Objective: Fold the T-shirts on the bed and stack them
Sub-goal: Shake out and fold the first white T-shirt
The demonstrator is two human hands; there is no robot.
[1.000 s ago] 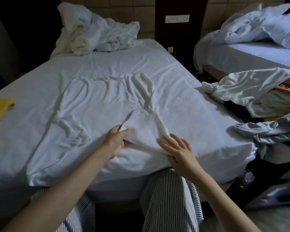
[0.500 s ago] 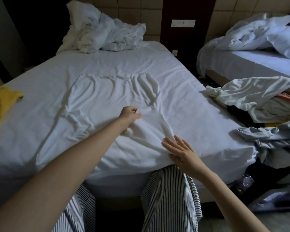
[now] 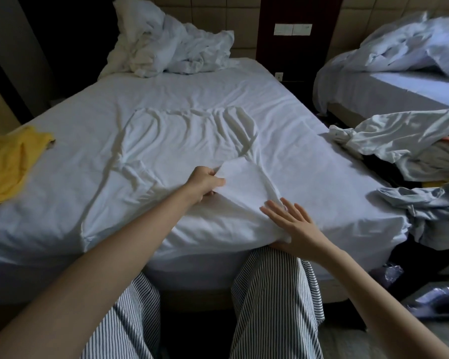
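The white cotton T-shirt (image 3: 182,141) lies spread at frame centre on the white-sheeted bed (image 3: 322,177). Our left hand (image 3: 205,183) pinches its folded-in flap; our right hand (image 3: 293,221) presses flat, fingers straight, beside it. We judge folding barely begun: the crumpled yellow garment (image 3: 8,164) at the left edge is unfolded, and no stack is visible.
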